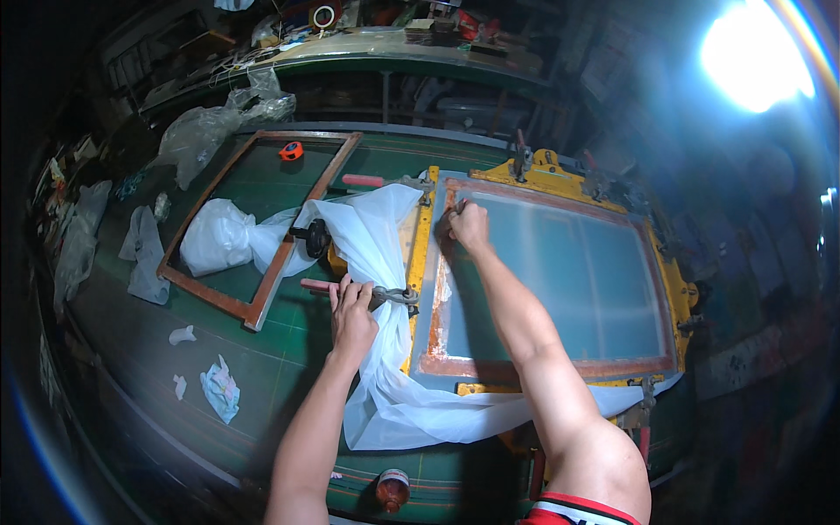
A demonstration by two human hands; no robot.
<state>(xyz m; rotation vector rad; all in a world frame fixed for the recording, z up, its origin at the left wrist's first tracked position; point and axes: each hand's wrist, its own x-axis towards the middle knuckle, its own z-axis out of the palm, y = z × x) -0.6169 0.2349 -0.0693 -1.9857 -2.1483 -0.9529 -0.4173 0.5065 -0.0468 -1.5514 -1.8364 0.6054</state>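
Observation:
My left hand (352,319) rests over a toggle clamp (394,296) with a pink handle, its fingers apart and slightly bent. My right hand (468,223) is closed at the upper left part of a screen (560,280) with a translucent mesh and rust-coloured border, pinching something small that I cannot make out. Yellow metal bars (525,178) with clamps surround the screen. White sheer cloth (376,402) drapes over the left bar and along the near edge, running to a bundle (219,236) at the left.
The green table (175,341) also holds an empty wooden frame (205,297), an orange tape measure (290,150), crumpled plastic (197,140), paper scraps (219,385) and a bottle (392,490) near me. A cluttered bench (420,48) stands behind; a bright lamp (757,52) glares at the upper right.

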